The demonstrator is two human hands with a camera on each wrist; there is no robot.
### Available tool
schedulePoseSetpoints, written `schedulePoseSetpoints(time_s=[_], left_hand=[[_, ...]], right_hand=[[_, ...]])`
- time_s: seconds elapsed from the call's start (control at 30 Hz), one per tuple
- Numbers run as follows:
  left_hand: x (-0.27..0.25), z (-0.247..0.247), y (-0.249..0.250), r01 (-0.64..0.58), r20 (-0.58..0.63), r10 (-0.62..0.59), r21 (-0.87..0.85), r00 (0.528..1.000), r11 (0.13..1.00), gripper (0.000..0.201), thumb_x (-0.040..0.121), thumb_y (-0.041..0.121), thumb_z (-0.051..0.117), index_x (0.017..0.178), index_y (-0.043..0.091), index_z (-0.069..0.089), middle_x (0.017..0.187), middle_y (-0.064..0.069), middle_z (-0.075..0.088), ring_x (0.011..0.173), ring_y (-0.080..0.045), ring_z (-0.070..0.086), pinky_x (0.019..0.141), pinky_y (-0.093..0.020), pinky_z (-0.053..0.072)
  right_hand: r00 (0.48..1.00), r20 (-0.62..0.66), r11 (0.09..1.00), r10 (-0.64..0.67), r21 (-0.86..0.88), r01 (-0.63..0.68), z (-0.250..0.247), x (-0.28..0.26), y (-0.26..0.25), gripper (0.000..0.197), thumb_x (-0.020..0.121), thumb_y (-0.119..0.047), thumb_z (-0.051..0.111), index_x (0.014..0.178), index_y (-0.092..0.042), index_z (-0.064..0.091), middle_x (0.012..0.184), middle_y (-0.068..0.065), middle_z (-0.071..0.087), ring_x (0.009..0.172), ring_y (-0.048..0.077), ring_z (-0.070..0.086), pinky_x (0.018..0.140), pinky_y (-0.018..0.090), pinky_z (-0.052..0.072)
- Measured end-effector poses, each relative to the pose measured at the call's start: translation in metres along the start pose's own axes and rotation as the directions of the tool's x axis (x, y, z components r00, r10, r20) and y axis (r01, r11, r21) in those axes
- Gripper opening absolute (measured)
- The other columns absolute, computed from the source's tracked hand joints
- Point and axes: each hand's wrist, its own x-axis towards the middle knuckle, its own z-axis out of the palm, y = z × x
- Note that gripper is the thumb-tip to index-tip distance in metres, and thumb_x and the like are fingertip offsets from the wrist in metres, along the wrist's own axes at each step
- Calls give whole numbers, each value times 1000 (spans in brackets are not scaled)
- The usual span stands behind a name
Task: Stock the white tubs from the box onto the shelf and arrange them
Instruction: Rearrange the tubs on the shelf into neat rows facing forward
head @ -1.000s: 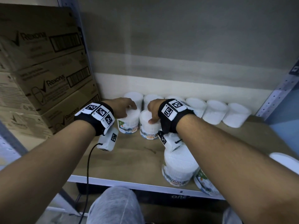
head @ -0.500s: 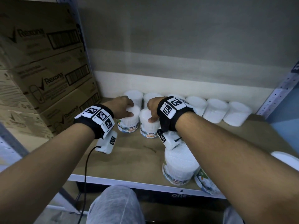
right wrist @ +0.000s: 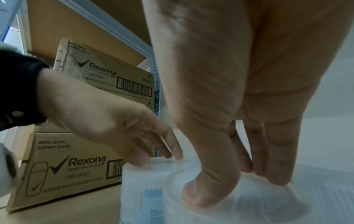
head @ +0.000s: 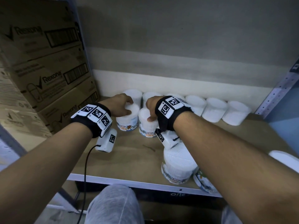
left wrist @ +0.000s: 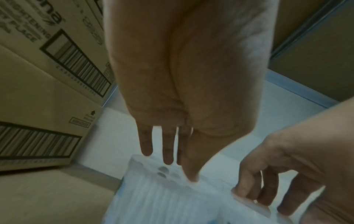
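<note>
Head view, left to right: stacked cardboard cartons [head: 42, 75] printed "Rexona" fill the left end of the bay, standing against a grey-blue metal upright. Beside them the shelf [head: 129, 152] is a bare brown board with a pale metal front edge, and behind it runs a grey wall with a white band along the bottom.

My left hand [head: 120, 105] sits on top of the left front tub [head: 127, 120], its grip clamped on the lid, fingers curled over the far rim and thumb on the near side. The left wrist view shows those fingers reaching down onto the white lid. Just beside it, touching or nearly so, stands the right front tub [head: 148, 125], and my right hand [head: 151, 109] is clamped on that one the same way; the right wrist view shows thumb and fingers pressed on its lid. Both tubs stand upright on the board and read "Cotton Buds".

Behind them, a back row of tubs [head: 215, 110] lines the foot of the wall, running off to the right. Under my right forearm, near the front edge, stands a near tub [head: 178, 168], with another partly hidden at its right. At far right a perforated blue-grey shelf post [head: 278, 92] rises, and a white rim [head: 283, 159] shows past my arm; what it belongs to I cannot tell.
</note>
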Motion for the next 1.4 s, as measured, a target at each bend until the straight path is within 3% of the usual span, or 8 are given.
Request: schedulePoseSetpoints(time_s=[0.13,0.27,0.47,0.6,0.77,0.97,1.17,1.4], left_hand=[[0,5,-1,24,-21,-23,37,1000,999,47,89,28,60,134,17,50,140,-7,46,127,-25,46,104,-31,38],[-5,3,-1,11,5,-11,70,1000,998,47,89,27,60,134,17,50,139,-6,48,125,-24,48,103,-31,38],[-29,0,-2,-8,-1,9,64,1000,998,46,83,28,67,127,18,55,130,-4,58,116,-23,55,100,-34,46],[-52,-3,-2,2,55,-7,88,998,996,46,84,33,65,127,23,54,130,0,56,117,-20,54,99,-38,46],[-82,1,-2,-10,59,4,101,998,995,45,85,30,65,128,23,54,134,2,50,119,-17,49,101,-27,40],[-116,3,1,-42,62,39,57,997,997,44,84,24,66,127,20,56,129,1,53,118,-17,52,97,-25,40],[-138,7,8,-85,55,82,52,995,995,39,84,27,67,121,20,57,121,3,53,110,-16,52,95,-29,42],[-146,9,15,-90,59,88,42,994,995,40,85,33,66,122,21,55,119,7,53,108,-12,51,93,-26,42]], right_hand=[[1000,20,1000,15,2,-15,-2,-3,-1,64,47,-60,77,62,-19,30,65,-7,44,69,26,57,67,34,50],[999,53,998,-10,-61,14,-8,-13,-7,58,57,-60,73,78,-16,41,67,-5,35,73,26,54,76,43,56],[996,71,997,-50,-47,54,-15,-36,-23,54,65,-53,74,74,-14,39,73,3,46,75,26,54,82,45,55],[993,104,994,-62,-80,71,-21,-57,-42,58,65,-57,73,89,-10,49,84,8,53,84,29,60,82,49,54],[991,134,1000,-25,-13,27,-15,-66,-65,67,44,-64,78,63,-15,37,73,8,58,69,28,61,72,55,54],[987,55,989,-150,-4,151,-15,-113,-73,55,58,-60,78,59,-14,48,62,-2,60,57,18,61,65,35,59],[964,106,968,-243,85,235,-22,-159,-72,43,84,-44,67,106,-7,58,84,3,54,78,22,50,68,28,39],[966,110,971,-232,87,224,-22,-176,-72,52,85,-46,65,111,-1,62,113,12,66,81,24,52,70,30,43]])
